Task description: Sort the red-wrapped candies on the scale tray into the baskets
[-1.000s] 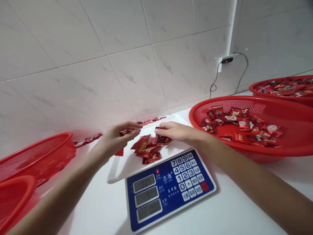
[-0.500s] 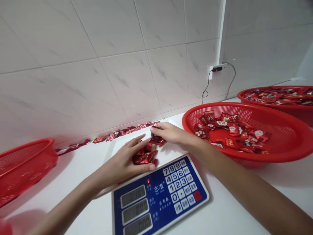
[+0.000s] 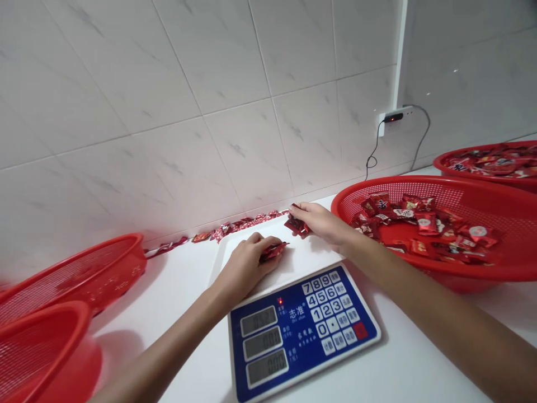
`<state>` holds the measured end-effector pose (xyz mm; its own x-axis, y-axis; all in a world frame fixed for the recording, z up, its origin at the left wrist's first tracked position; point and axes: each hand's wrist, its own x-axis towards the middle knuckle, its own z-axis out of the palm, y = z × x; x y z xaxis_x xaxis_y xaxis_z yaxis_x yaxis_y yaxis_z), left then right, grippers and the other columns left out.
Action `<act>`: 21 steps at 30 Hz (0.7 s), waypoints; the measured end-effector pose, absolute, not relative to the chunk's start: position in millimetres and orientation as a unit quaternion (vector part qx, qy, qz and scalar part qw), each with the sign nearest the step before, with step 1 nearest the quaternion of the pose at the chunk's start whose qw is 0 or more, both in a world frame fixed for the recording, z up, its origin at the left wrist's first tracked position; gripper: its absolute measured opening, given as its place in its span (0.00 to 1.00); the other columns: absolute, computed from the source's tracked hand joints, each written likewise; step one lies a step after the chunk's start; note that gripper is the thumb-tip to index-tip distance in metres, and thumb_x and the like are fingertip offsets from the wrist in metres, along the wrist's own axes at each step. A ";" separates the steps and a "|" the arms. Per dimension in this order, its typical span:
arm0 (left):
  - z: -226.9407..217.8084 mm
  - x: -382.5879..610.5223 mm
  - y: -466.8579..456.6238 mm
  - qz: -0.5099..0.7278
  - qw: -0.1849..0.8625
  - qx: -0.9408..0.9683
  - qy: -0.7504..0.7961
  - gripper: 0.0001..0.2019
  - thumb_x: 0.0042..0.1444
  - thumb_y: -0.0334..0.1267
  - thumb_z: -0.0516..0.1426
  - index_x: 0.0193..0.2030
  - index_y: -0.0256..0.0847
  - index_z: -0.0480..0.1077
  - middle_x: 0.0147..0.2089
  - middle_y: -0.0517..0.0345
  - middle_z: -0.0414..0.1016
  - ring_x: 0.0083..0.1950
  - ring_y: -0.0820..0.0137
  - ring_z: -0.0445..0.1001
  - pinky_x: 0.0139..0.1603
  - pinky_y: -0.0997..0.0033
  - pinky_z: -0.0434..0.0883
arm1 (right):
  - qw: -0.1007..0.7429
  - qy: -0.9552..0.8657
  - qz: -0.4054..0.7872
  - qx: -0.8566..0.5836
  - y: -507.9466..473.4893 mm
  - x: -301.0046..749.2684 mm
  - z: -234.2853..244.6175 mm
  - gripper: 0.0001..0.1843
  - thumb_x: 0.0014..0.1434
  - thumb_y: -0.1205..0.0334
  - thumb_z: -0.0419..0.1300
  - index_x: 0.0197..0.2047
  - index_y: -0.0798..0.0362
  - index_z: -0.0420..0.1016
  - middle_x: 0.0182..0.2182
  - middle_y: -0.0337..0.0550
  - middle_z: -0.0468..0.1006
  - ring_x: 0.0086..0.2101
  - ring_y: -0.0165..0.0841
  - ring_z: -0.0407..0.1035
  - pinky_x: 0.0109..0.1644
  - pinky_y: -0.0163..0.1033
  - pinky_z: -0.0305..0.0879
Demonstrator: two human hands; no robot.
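Gripping crinkled foil on both sides, these two hands are over the white scale tray (image 3: 308,256)! The left hand (image 3: 247,266) has its fingers curled round glossy red packets (image 3: 272,252), palm down above the tray's near-left part; whether it touches the surface, I cannot tell. Across from it, the right hand (image 3: 321,221) pinches a bunch of darker red wrappers (image 3: 296,225) between thumb and fingers, over the tray's far-right part, all puckered film and shiny creases.

Look at the lie of them: the left-hand foil juts out rightward, its visible length running roughly left to right and rising slightly toward the wall, a thin corner aimed rightward. The right-hand bunch pokes out leftward from the grip, too crumpled to give one clear long axis.

And the surfaces! Smooth plastic on that tray, shallow-rimmed and oblong; a flat blue console (image 3: 300,336) on its near side, slanting up to the right, square keys at that end. Perforated red plastic makes the round basket (image 3: 465,271) on the right, pillow-shaped sweets (image 3: 428,224) scattered inside. Small wrapped pieces (image 3: 247,223) line the foot of the glossy, grey-veined tiles (image 3: 230,129), and another red basket (image 3: 119,274) curves in at left.
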<state>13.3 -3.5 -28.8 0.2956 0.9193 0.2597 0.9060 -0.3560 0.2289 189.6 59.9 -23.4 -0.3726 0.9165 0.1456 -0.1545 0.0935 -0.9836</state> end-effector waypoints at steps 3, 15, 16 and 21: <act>-27.7 14.1 -0.2 0.214 0.034 0.782 0.585 0.11 0.61 0.41 0.55 0.46 0.45 0.75 0.42 0.52 0.73 0.39 0.63 0.73 0.42 0.62 0.68 | 0.457 -0.580 0.595 -0.316 61.4 189.3 -23.1 0.14 0.65 0.62 0.56 0.26 0.53 0.67 0.24 0.41 0.70 0.24 0.28 0.64 0.28 0.35 0.58; -11.0 5.9 7.1 0.413 0.245 0.672 0.564 0.10 0.54 0.45 0.56 0.32 0.42 0.64 0.23 0.64 0.60 0.17 0.78 0.56 0.17 0.77 0.55 | 0.463 -0.558 0.598 -0.343 59.6 195.4 -17.7 0.16 0.66 0.61 0.56 0.26 0.54 0.69 0.26 0.44 0.73 0.25 0.29 0.66 0.30 0.37 0.59; -7.9 3.8 5.4 0.443 0.261 0.653 0.556 0.12 0.55 0.47 0.54 0.30 0.42 0.60 0.22 0.66 0.56 0.17 0.79 0.53 0.16 0.77 0.53 | 0.464 -0.554 0.600 -0.343 59.5 195.2 -17.5 0.16 0.66 0.61 0.56 0.25 0.54 0.69 0.26 0.44 0.73 0.25 0.29 0.66 0.29 0.37 0.59; 4.8 -7.2 -15.1 0.496 0.310 0.609 0.536 0.14 0.54 0.47 0.58 0.30 0.42 0.57 0.22 0.68 0.55 0.16 0.82 0.51 0.14 0.80 0.48 | 0.444 -0.583 0.596 -0.329 60.0 192.5 -21.1 0.16 0.64 0.61 0.56 0.24 0.54 0.69 0.25 0.44 0.73 0.25 0.29 0.64 0.28 0.37 0.56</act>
